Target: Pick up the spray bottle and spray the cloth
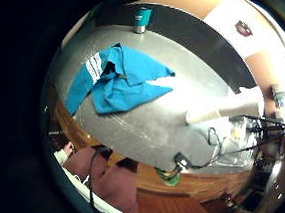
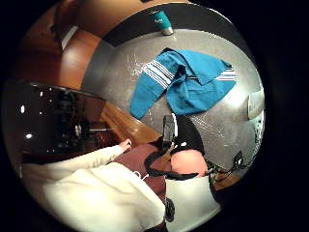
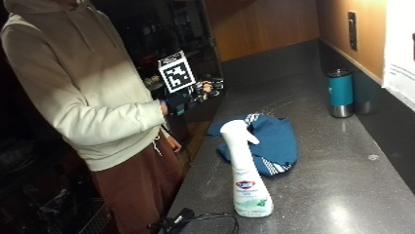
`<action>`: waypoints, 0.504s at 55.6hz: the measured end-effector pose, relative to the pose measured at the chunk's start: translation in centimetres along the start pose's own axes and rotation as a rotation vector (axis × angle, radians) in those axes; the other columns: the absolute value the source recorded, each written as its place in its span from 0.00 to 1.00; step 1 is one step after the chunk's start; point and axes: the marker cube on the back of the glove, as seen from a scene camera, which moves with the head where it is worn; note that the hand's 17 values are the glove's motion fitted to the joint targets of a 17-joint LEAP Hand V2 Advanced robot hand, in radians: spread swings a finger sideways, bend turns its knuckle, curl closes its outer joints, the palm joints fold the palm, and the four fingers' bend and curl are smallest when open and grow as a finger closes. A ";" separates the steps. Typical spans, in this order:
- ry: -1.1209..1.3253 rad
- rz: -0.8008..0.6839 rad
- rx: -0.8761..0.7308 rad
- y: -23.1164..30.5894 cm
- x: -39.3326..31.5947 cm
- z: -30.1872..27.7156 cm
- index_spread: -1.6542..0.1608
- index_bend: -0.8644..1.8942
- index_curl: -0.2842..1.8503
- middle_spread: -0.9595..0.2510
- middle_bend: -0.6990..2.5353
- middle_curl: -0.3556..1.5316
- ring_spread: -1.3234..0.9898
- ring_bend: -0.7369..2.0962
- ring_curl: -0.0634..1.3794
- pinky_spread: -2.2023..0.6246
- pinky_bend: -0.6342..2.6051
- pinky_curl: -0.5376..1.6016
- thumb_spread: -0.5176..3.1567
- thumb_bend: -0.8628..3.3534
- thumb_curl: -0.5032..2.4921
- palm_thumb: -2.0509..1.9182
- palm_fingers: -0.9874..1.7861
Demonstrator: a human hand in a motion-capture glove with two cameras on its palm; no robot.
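One spray bottle (image 3: 245, 170), one cloth (image 3: 264, 140) and one tumbler (image 3: 340, 92) sit on the grey desk (image 3: 324, 170). The bottle is white, upright, near the desk's front edge, with its nozzle pointing toward the back wall; the teal cloth lies crumpled just behind it, white stripes showing at two of its corners. The tumbler stands teal and steel-based well apart from both, close to the back wall. A small black device with a cable (image 3: 178, 220) lies at the desk's near corner, just beside the bottle's base.

The person stands at the desk's long front edge in a pale hoodie and dark red trousers. The gloved right hand (image 3: 188, 100) is raised in front of the body, off the desk's edge and well apart from the bottle, holding nothing; whether its fingers are curled or straight cannot be told. The bare hand (image 3: 172, 144) hangs at the hip.

Open desk runs between the cloth and the tumbler, and between the bottle and the back wall. In the palm views the cloth (image 1: 119, 79) (image 2: 186, 82) lies spread on the desk with the tumbler (image 1: 142, 20) (image 2: 161, 21) beyond it.
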 end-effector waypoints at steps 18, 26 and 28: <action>-0.023 -0.004 0.046 0.4 0.2 -0.4 0.70 0.40 0.24 0.79 0.27 0.26 0.61 0.33 0.13 0.86 0.30 0.35 0.39 0.26 0.26 0.67 0.41; -0.039 -0.007 0.090 0.8 0.6 -0.7 0.69 0.39 0.26 0.79 0.27 0.28 0.62 0.34 0.14 0.87 0.30 0.36 0.41 0.24 0.27 0.68 0.41; -0.041 0.001 0.104 0.9 0.8 -0.8 0.69 0.39 0.26 0.79 0.27 0.28 0.62 0.34 0.15 0.87 0.30 0.36 0.41 0.24 0.27 0.68 0.41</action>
